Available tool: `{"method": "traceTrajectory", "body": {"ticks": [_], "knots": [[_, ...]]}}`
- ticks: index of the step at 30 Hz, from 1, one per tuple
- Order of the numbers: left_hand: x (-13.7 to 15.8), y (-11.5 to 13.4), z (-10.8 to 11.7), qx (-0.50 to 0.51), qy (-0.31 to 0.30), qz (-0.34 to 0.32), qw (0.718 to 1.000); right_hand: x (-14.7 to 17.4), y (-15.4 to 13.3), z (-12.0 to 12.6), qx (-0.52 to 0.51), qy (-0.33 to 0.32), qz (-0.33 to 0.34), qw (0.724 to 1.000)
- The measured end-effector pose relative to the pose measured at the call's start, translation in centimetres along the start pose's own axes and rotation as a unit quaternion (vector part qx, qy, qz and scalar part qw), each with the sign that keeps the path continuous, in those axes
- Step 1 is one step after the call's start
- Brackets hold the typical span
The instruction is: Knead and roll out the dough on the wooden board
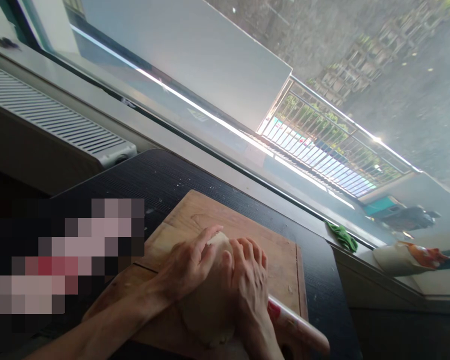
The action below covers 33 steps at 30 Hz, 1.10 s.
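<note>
A pale, flattened lump of dough (pixel 208 300) lies on a wooden cutting board (pixel 198 210). My left hand (pixel 189 262) rests against its left and far side, fingers curved and touching the dough, tips close to its far edge. My right hand (pixel 249 275) presses on the right side with bent fingers wrapped over the dough. Both hands hide part of it. Beside my right wrist lies a rolling pin (pixel 300 325), pale with a red pattern, partly covered by my forearm and slanting over the board's right edge.
Below the board is a dark table (pixel 165 172) dusted with white specks. A radiator (pixel 60 110) stands at the left, and a window sill (pixel 225 172) runs behind. A green cloth (pixel 343 237) and a wrapped pot (pixel 393 257) sit on the right. A pixelated patch hides the left.
</note>
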State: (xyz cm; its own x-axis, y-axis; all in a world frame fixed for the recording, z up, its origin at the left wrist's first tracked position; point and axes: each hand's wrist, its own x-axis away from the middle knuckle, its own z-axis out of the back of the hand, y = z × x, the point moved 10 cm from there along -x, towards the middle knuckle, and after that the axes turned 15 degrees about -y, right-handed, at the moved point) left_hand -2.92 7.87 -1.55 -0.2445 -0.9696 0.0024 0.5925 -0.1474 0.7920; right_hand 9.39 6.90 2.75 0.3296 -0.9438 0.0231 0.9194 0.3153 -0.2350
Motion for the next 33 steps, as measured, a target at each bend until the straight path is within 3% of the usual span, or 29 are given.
{"method": "traceTrajectory", "body": {"ticks": [9,16,18,22,27,33], "knots": [[-0.1,0.5,0.3,-0.006,-0.020,0.016,1.000,-5.0,3.7,1.1,-0.018,-0.005,-0.049,0.999],[0.1,0.4,0.2,0.001,-0.007,0.009,1.000,1.0,-0.2,-0.3,-0.015,0.005,-0.004,1.000],[0.1,0.4,0.0,0.004,-0.021,0.017,1.000,1.5,-0.3,-0.4,-0.011,0.013,-0.004,1.000],[0.1,0.8,0.3,0.002,-0.020,0.010,1.000,-2.0,2.4,0.5,-0.025,0.034,-0.034,0.999],[0.1,0.7,0.3,-0.010,-0.024,0.014,1.000,-5.8,5.1,1.3,-0.035,0.009,-0.066,0.997],[0.2,0.6,0.1,0.001,-0.005,-0.006,1.000,-0.6,0.9,-0.1,-0.011,0.003,-0.018,1.000]]}}
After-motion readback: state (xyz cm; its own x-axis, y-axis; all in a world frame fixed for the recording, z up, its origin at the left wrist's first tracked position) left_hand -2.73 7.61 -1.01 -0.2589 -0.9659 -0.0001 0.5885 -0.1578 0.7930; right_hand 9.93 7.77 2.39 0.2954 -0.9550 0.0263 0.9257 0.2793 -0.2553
